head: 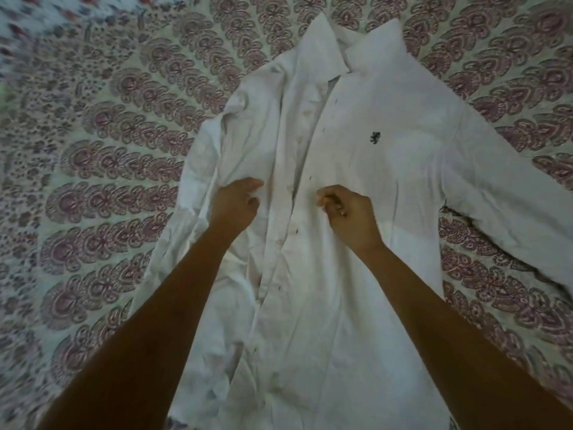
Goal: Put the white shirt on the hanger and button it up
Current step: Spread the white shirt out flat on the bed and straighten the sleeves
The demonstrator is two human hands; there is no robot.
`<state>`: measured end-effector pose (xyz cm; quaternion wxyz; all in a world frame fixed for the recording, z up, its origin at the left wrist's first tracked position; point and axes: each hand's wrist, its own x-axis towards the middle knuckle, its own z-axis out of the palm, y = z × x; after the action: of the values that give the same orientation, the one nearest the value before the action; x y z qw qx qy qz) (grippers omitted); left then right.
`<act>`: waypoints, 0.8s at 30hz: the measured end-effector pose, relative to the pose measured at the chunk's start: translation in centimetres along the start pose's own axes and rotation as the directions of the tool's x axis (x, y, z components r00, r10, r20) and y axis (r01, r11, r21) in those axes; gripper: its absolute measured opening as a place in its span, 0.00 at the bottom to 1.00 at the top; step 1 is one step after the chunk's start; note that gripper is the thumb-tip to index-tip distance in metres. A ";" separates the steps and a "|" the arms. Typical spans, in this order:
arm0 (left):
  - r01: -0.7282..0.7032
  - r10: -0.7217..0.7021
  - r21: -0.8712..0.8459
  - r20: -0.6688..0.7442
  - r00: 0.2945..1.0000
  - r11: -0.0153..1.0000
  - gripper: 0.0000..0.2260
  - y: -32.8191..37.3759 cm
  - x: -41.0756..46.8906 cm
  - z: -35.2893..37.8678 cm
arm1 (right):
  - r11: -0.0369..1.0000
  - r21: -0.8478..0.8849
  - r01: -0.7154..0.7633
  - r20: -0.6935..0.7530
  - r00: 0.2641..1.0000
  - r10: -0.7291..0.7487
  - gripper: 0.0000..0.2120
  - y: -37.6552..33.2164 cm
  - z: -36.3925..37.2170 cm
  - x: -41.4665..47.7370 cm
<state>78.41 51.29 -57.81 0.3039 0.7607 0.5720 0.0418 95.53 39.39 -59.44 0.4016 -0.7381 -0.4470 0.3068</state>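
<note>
Here, white shirt [372,187] beneath left hand [237,201] and right hand [348,212], apparently pinched

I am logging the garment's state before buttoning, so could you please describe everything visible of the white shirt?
The white shirt lies front up on a patterned bedspread, collar farthest away, one sleeve stretched rightward. It looks like thin cotton, with a dark chest emblem and dark marks down the front opening, which gapes. The left hand grips one front panel; the right hand pinches the other's edge.
</note>
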 end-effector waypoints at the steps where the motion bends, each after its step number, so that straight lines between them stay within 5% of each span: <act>1: -0.007 0.006 0.012 0.011 1.000 1.000 0.16 -0.8 -0.7 -0.1 | 0.999 0.030 -0.019 0.040 0.999 0.018 0.12 -0.7 1.0 0.0; 6: -0.103 0.105 0.039 -0.054 0.993 0.994 0.20 -3.7 -1.2 -0.8 | 0.961 0.091 -0.260 0.120 0.961 0.248 0.14 -3.6 4.6 1.6; 11: -0.122 0.073 0.186 0.250 0.965 0.975 0.28 -5.8 1.0 -1.9 | 0.749 0.336 -0.572 0.254 0.820 0.513 0.15 -5.3 6.3 3.7; 14: -0.160 0.106 0.154 0.308 0.945 0.975 0.26 -6.2 1.7 -2.7 | 0.724 0.393 -0.567 0.008 0.790 0.614 0.11 -5.6 6.5 4.6; 18: -0.199 0.116 0.178 0.394 0.912 0.964 0.23 -6.2 2.5 -3.6 | 0.747 0.405 -0.528 -0.395 0.636 0.663 0.08 -5.1 4.4 5.2; 21: -0.253 0.139 0.243 0.405 0.904 0.936 0.17 -5.7 3.9 -4.3 | 0.775 0.393 -0.496 -0.294 0.730 0.616 0.09 -4.2 3.4 5.7; 24: -0.252 0.235 0.209 0.103 0.967 0.945 0.10 -3.5 5.1 -5.3 | 0.772 0.483 -0.412 -0.167 0.822 0.544 0.14 -4.2 3.2 7.5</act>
<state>75.02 58.60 -56.78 0.2317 0.8556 0.4626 -0.0139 94.30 48.38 -58.08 0.5226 -0.7594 -0.0982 0.3749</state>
